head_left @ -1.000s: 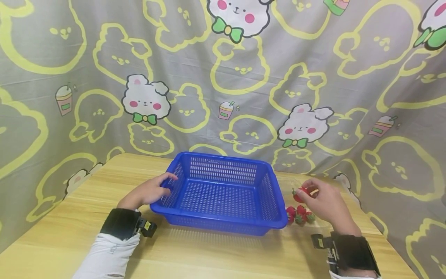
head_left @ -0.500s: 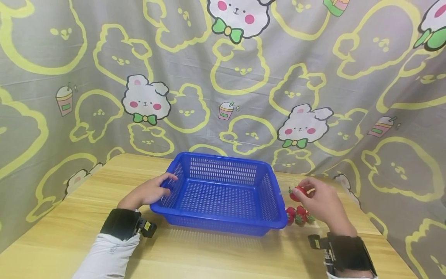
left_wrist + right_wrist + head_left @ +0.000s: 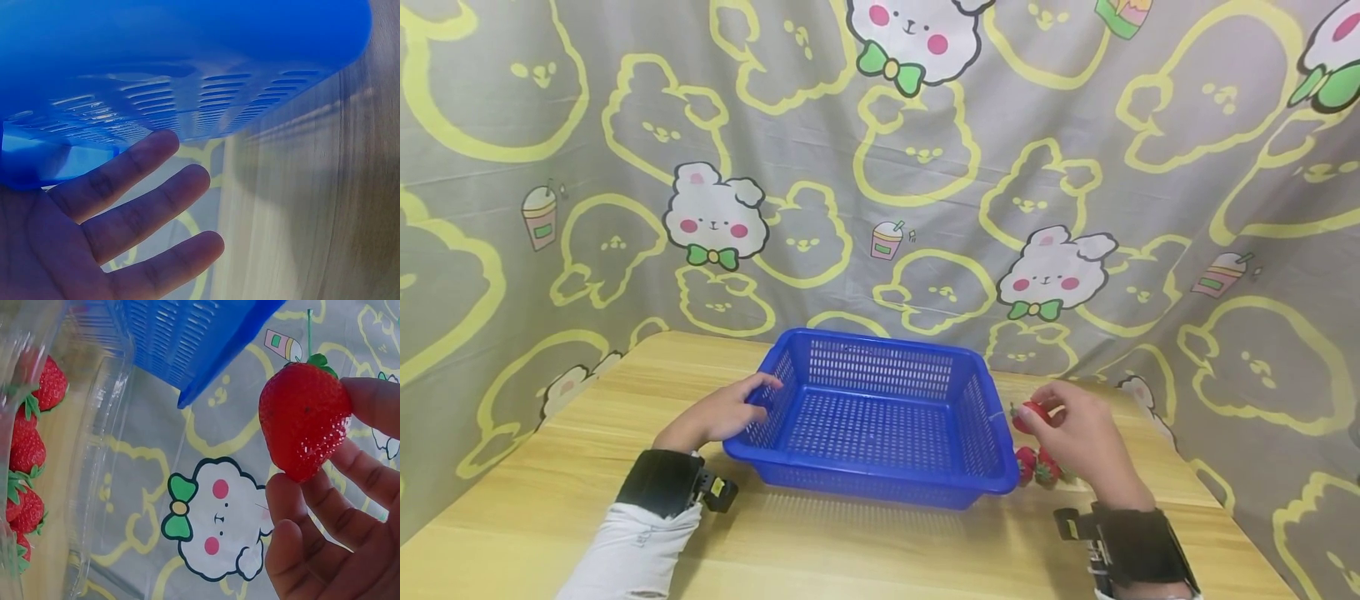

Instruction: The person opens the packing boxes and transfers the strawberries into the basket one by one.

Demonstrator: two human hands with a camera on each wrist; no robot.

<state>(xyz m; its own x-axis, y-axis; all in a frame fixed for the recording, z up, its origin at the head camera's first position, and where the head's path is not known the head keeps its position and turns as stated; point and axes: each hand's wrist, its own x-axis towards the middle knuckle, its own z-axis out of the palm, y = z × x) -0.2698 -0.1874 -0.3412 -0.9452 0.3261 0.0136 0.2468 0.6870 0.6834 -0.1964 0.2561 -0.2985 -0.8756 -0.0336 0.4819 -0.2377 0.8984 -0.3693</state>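
Note:
A strawberry (image 3: 306, 419) with a green cap is pinched between the thumb and fingertips of my right hand (image 3: 1086, 433), held up just beyond the right rim of a blue plastic basket (image 3: 872, 479). My left hand (image 3: 718, 410) holds the basket's left rim, thumb and index finger hooked over it. Three of its fingers (image 3: 150, 215) stretch out below the rim on the outside, in the left wrist view. The basket has slotted walls and nothing inside. More strawberries (image 3: 1037, 467) lie in a clear plastic box (image 3: 94, 456) right of the basket, partly hidden by my right hand.
The basket stands on a light wooden table (image 3: 850, 558). Behind and on both sides hangs a grey cloth (image 3: 820, 108) with cartoon bears and cups. Each forearm wears a black wrist band (image 3: 658, 483) with a small camera.
My right hand has moved a little left with the strawberry, closer to the basket's right rim. The left hand and the basket have stayed in place.

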